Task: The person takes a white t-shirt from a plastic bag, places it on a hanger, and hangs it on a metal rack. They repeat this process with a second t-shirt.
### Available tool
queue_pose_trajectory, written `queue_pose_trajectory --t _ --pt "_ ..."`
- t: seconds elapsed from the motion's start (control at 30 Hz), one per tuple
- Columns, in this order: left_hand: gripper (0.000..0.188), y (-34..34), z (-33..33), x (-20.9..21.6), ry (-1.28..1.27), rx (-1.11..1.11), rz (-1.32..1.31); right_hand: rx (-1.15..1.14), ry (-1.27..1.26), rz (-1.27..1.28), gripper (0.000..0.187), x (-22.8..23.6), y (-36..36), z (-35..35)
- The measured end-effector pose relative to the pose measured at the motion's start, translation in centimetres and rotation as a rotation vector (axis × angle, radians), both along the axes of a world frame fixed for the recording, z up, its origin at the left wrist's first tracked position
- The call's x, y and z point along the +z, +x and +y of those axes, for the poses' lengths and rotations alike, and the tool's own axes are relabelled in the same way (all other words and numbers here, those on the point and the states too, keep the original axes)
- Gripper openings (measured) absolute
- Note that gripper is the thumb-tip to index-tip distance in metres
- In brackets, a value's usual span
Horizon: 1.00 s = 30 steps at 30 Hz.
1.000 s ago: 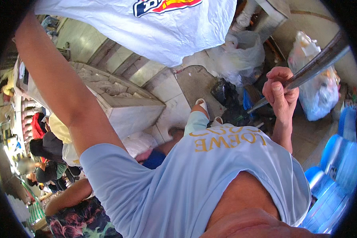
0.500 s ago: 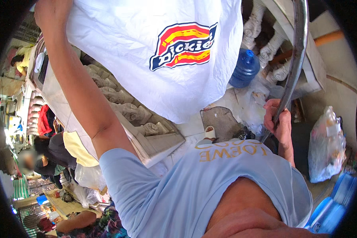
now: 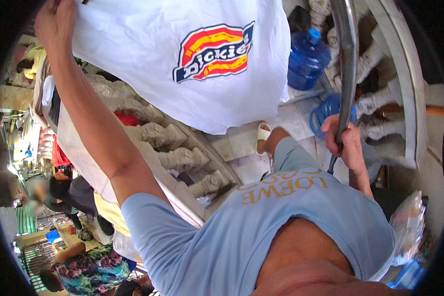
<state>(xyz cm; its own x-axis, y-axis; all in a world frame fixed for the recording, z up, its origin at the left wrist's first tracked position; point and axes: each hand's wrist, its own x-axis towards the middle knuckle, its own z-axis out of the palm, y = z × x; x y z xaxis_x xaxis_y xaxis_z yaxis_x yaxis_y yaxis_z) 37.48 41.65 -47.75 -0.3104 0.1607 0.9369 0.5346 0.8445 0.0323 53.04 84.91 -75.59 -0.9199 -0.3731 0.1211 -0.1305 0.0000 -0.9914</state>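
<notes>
A white T-shirt [image 3: 148, 44] with a red, yellow and dark blue printed emblem hangs spread out at the top of the view. My left hand [image 3: 56, 24] is raised at the upper left, closed at the shirt's upper edge, with the fingertips partly hidden. A dark metal pole [image 3: 348, 59], bent in the picture, runs down from the top edge on the right. My right hand [image 3: 348, 143] is wrapped round its lower part, in front of my chest. The pole's upper end is out of view.
A stone balustrade [image 3: 187, 158] stands on my left, another [image 3: 387, 93] on my right. Blue water bottles [image 3: 308, 61] stand on the tiled floor [image 3: 281, 118] ahead, near my foot in a white slipper [image 3: 262, 138]. A filled plastic bag [image 3: 407, 229] lies at right. Other people [image 3: 91, 266] are at lower left.
I have moved on along the balustrade, and a second blue bottle now shows. My slippered foot now shows farther forward. The shirt and pole sit farther left in view; both hands keep their hold.
</notes>
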Motion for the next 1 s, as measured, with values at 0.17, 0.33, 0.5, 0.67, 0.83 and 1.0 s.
queue_pose_trajectory --t 0.17,0.33,0.5,0.67,0.83,1.0 --pt "0.043 -7.7 -5.5 1.9 0.08 0.128 -0.004 0.06 -0.013 -0.085 0.071 2.1 -10.0 -4.4" --pt "0.041 -14.4 -8.8 5.9 0.124 0.144 0.023 0.109 -0.072 -0.092 0.066 6.8 -18.4 -8.3" --pt "0.041 -20.1 -14.4 10.0 -0.084 0.253 0.144 0.139 -0.106 -0.142 0.059 10.0 -25.3 -12.8" --pt "0.059 -25.7 -19.3 12.1 -0.246 0.259 0.223 0.197 -0.107 -0.067 0.056 10.9 -32.5 -18.1" --pt "0.041 -31.6 -25.4 13.4 0.08 0.525 0.063 0.154 -0.04 -0.153 0.054 12.8 -38.9 -24.3" --pt "0.035 -38.3 -30.8 17.5 0.003 0.448 0.151 0.17 0.066 -0.168 0.057 15.9 -44.4 -28.9"
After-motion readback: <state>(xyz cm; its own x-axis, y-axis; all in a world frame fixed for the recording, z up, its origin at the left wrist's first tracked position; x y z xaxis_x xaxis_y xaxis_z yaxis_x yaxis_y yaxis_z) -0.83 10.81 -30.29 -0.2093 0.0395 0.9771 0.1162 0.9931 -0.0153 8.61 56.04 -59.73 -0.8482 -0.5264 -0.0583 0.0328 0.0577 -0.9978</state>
